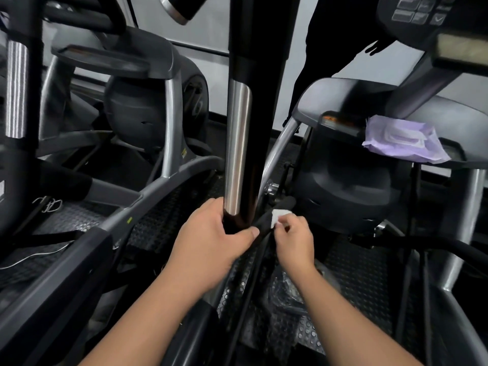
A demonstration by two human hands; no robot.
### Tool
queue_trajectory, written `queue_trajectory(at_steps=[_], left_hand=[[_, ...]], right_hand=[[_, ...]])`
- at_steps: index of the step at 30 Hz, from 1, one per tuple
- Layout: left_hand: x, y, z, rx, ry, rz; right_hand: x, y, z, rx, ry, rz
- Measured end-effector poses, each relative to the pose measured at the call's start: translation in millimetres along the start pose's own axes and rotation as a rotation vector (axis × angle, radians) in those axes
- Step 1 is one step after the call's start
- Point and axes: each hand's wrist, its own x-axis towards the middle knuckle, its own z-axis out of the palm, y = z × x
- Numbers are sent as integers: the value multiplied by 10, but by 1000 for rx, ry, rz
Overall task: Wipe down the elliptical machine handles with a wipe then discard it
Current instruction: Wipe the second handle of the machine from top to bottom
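Left hand [214, 233] grips upright handle [237, 154]; right hand [293, 233] pinches wipe [280, 216] against slanted bar [274, 210].

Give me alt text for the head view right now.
The left hand grips the base of an elliptical's upright handle bar while the right hand pinches a small white wipe against a black bar beside it. A purple wipes pack rests on the machine's housing.

Studded black rubber floor [364, 281], pale wall [200, 25], neighbouring grey exercise machine [148, 101]
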Motion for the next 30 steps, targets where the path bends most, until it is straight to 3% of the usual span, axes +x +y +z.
queue_trajectory(at_steps=[3, 6, 11, 16, 21, 26, 30], left_hand=[[10, 7, -3, 13, -6, 2], [5, 6, -9, 26, -6, 7], [2, 7, -5, 22, 7, 22], [10, -1, -1, 28, -5, 7], [9, 13, 5, 19, 9, 13], [10, -1, -8, 20, -4, 9], [8, 5, 6, 23, 12, -1]], right_hand=[[90, 16, 30, 193, 55, 199], [273, -5, 60, 675, 61, 478], [-70, -143, 120, 1205, -104, 619], [266, -75, 148, 1439, 96, 827], [221, 38, 315, 1458, -48, 875], [479, -36, 301, 1353, 63, 805], [87, -100, 393, 925, 139, 548]])
